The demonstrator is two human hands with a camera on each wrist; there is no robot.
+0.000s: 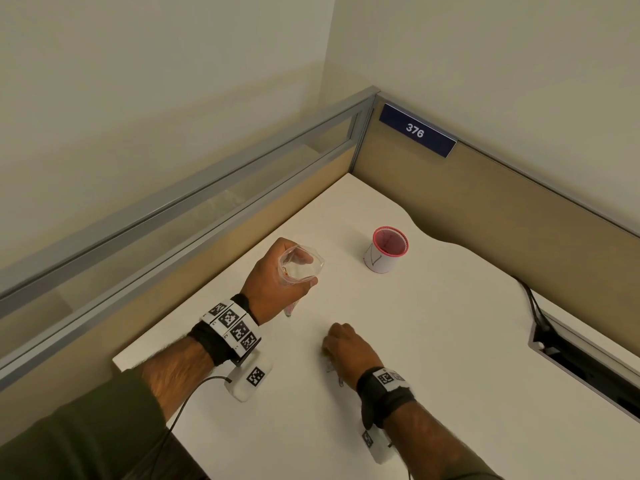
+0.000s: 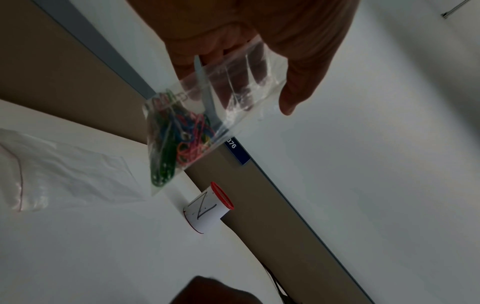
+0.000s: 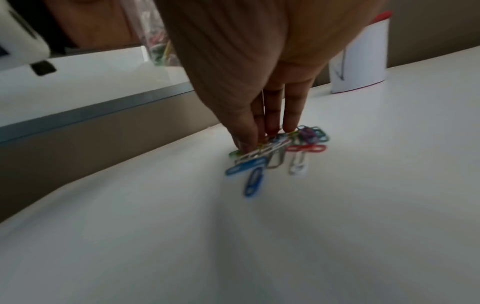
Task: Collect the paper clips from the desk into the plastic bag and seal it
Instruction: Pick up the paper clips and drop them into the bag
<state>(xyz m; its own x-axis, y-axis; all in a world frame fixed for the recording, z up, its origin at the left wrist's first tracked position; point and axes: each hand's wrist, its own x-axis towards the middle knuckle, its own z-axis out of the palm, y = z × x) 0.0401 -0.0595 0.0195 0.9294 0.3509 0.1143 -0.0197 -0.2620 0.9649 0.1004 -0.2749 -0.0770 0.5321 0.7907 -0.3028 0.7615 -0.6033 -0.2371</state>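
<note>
Hands at work over a white tabletop [image 1: 433,341] in a cubicle corner. We see the left hand [image 1: 277,278] raised above the surface, its fingers and thumb curled round the mouth of a clear plastic bag [image 2: 207,115], which it holds open from the top. We read the bag's contents best in the left wrist view: a bunch of coloured paper clips [image 2: 179,144], green, pink, blue and orange, gathered in the lower corner that hangs toward the tabletop. We find the right hand [image 1: 346,348] lowered to the surface nearer the person, fingers [image 3: 272,115] pointing down with their tips on a small heap of loose clips [image 3: 280,152] in blue, red, white, green and silver. Whether these fingers already pinch any clip, or merely press on the heap, we cannot tell through the blur.

Beyond the left hand stands a red mesh cup [image 1: 387,249] wrapped in white paper, on which a handwritten mark resembling an N or Z appears. We note a blue plate [image 1: 417,130] on the beige partition [image 1: 485,209] reading 376. A second, flat clear bag [image 2: 64,170] with a thin red line lies on the tabletop in the left wrist view. Both wrists carry black straps with square black-and-white code tags [image 1: 233,323].
</note>
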